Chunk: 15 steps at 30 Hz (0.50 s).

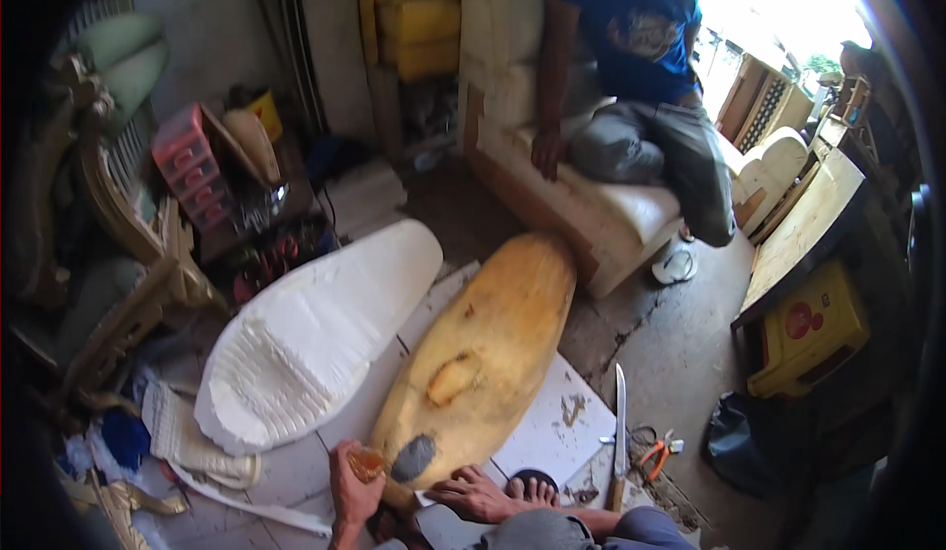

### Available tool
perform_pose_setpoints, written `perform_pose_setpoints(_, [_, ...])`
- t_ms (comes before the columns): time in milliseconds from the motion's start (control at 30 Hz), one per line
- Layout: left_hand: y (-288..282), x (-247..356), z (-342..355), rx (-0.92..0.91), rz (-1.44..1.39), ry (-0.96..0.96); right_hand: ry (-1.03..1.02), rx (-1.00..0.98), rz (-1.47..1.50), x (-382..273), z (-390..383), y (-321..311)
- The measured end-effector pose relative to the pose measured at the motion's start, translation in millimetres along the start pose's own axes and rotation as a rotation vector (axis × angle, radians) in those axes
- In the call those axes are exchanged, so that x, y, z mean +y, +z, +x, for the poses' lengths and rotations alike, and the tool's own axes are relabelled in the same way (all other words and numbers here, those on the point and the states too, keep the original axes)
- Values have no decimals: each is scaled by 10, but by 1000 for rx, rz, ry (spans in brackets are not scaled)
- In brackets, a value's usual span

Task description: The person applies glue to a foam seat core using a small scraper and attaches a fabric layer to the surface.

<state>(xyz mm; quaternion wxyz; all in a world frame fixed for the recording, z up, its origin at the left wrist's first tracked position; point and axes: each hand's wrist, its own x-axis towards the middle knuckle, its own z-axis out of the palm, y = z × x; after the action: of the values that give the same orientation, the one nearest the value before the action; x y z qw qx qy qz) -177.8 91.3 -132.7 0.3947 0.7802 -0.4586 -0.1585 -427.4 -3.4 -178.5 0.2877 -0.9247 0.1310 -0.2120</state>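
A long, yellow-brown foam seat pad lies in front of me, with a dark grey patch near its close end and a raised oval lump in the middle. My left hand, at the pad's near left corner, is closed round an amber, cup-like thing. At the near right edge sits my right hand, fingers pressed together; a thin pale edge shows beside them, but what they hold is unclear. To the left, a white foam seat pad of similar shape has a ridged, rough-cut hollow.
A long knife and orange-handled pliers lie right of my foot. Someone in a blue shirt sits on a cream sofa ahead. A yellow stool stands right; carved chair frames and pink drawers crowd the left.
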Motion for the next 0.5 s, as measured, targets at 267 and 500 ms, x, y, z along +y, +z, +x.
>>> perform_pose_setpoints(267, [44, -243, 110, -38, -124, 7, 342, 246, 141, 425, -321, -190])
perform_pose_setpoints(500, [246, -445, 164, -251, -468, -72, 1032, 964, 890, 949, -574, -346])
